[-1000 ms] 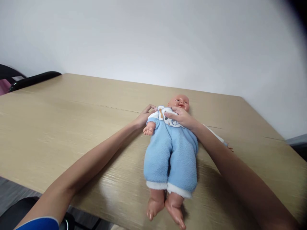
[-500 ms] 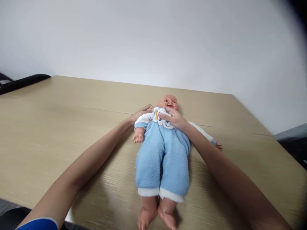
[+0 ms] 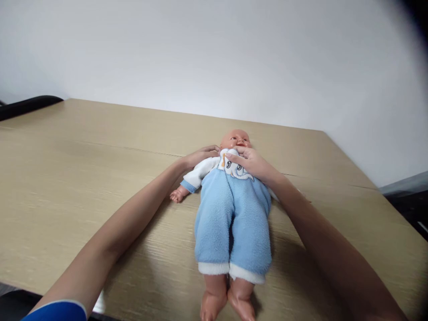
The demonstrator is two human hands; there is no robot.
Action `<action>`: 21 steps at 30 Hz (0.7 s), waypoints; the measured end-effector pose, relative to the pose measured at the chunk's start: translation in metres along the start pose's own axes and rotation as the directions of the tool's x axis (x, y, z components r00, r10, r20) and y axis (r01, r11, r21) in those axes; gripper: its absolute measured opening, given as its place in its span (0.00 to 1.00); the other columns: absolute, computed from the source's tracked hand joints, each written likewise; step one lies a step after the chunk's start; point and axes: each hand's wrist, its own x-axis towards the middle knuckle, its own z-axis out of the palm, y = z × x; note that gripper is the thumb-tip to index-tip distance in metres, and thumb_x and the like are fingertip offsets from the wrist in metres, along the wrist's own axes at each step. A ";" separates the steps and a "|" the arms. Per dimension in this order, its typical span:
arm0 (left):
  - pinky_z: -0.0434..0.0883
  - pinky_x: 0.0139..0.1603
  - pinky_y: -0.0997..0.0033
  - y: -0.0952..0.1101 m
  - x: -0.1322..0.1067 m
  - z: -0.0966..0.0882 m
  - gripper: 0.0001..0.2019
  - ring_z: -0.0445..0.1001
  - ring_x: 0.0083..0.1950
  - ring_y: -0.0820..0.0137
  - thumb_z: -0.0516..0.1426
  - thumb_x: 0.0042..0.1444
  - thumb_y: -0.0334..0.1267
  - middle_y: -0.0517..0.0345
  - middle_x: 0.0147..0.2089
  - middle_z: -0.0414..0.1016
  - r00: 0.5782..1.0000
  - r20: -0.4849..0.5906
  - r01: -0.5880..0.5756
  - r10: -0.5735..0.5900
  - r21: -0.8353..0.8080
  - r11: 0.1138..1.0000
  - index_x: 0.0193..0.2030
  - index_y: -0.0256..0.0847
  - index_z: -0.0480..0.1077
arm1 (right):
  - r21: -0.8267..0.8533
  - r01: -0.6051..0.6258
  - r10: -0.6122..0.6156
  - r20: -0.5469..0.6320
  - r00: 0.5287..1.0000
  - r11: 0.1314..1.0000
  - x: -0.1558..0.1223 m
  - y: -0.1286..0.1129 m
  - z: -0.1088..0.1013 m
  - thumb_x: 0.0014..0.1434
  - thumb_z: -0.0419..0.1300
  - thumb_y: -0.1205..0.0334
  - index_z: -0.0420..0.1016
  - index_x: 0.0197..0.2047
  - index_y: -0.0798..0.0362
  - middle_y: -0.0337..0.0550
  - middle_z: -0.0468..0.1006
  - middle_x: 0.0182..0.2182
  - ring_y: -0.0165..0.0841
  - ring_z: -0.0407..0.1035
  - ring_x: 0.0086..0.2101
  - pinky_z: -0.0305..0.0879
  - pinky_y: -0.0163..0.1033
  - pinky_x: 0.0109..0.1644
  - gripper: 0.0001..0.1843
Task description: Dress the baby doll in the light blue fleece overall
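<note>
A baby doll [image 3: 238,138] lies on its back on the table, head away from me and bare feet towards me. It wears a fleece outfit [image 3: 219,218] with blue trousers, white cuffs and a white top bearing a cartoon animal face. My left hand [image 3: 203,156] is at the collar by the doll's shoulder, fingers bent onto the cloth, their tips partly hidden. On the other side, my right hand [image 3: 256,162] grips the collar just below the chin, thumb over the chest. The doll's arm [image 3: 180,193] on the left lies stretched outward; the other is mostly behind my right forearm.
The wooden table [image 3: 83,178] has a thin seam running across it and meets a pale wall [image 3: 214,58] at the back. A black chair edge [image 3: 33,105] shows at the far left, and dark objects [image 3: 408,205] stand beyond the right edge.
The doll's arm on the left has swung outward. Its other arm is now more hidden by my right forearm. The doll appears slightly further right in view, with both hands still at the collar.
</note>
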 end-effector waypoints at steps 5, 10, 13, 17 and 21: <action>0.70 0.42 0.65 0.020 -0.012 -0.014 0.14 0.76 0.43 0.58 0.72 0.57 0.48 0.52 0.42 0.81 0.995 -0.094 0.049 -0.015 0.376 0.925 0.41 0.41 0.79 | -0.606 -0.017 0.016 -0.007 1.000 0.795 -0.020 -0.020 -0.036 0.68 0.66 0.35 0.88 0.44 0.47 0.48 0.90 0.44 0.50 0.80 0.43 0.72 0.47 0.44 0.23; 0.68 0.42 0.63 0.035 -0.023 -0.019 0.14 0.76 0.42 0.59 0.66 0.65 0.51 0.51 0.42 0.83 0.989 -0.143 0.071 0.036 0.674 0.736 0.41 0.42 0.75 | -0.685 -0.086 0.057 -0.065 0.996 0.723 -0.040 -0.019 -0.047 0.72 0.60 0.36 0.85 0.41 0.47 0.47 0.89 0.39 0.47 0.79 0.39 0.67 0.45 0.39 0.24; 0.69 0.46 0.61 0.041 -0.027 -0.006 0.09 0.76 0.44 0.58 0.62 0.69 0.44 0.49 0.45 0.81 0.971 -0.149 0.010 0.189 0.810 0.586 0.41 0.42 0.72 | -0.678 -0.080 -0.042 -0.162 0.986 0.731 -0.064 -0.002 -0.046 0.71 0.62 0.38 0.84 0.47 0.46 0.47 0.89 0.44 0.50 0.80 0.43 0.69 0.49 0.45 0.21; 0.70 0.58 0.55 0.051 -0.030 0.035 0.04 0.74 0.53 0.54 0.58 0.72 0.38 0.46 0.50 0.79 0.892 0.002 -0.230 0.451 0.863 0.450 0.46 0.42 0.70 | -0.747 0.019 -0.274 -0.220 0.936 0.665 -0.112 0.033 -0.055 0.69 0.64 0.38 0.81 0.57 0.47 0.54 0.86 0.50 0.57 0.78 0.50 0.70 0.59 0.58 0.25; 0.67 0.69 0.50 0.053 -0.021 0.089 0.11 0.71 0.65 0.49 0.58 0.75 0.44 0.39 0.59 0.77 0.864 0.241 -0.424 0.442 0.822 0.381 0.52 0.39 0.72 | -0.762 0.005 -0.297 -0.246 0.923 0.648 -0.164 0.068 -0.071 0.66 0.66 0.41 0.74 0.66 0.43 0.57 0.82 0.59 0.63 0.75 0.57 0.69 0.67 0.62 0.29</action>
